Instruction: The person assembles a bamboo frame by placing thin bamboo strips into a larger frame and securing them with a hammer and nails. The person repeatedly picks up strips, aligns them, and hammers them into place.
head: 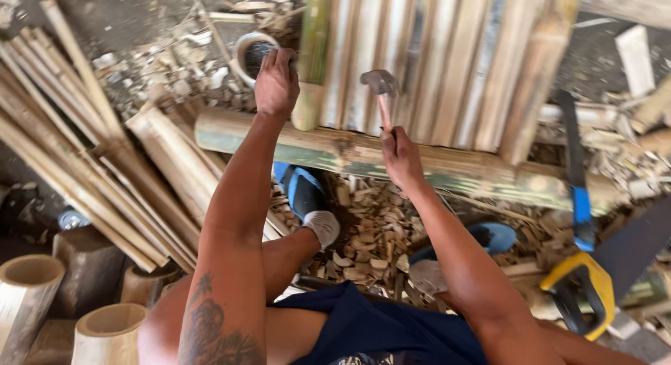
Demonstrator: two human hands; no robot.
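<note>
Gripping a hammer over the bamboo slats, right hand; left hand clasps a green slat.

The person's arms were bare from shoulder to wrist, with no sleeves, gloves, watch or rings showing. The left forearm bore a dark tattoo with a star-like shape above denser, curling linework near the elbow. The legs were bare at the knees. Dark navy blue shorts covered the lap, with a pale printed patch at the lower edge. On the feet were blue open sandals, worn over light grey-white socks.
</note>
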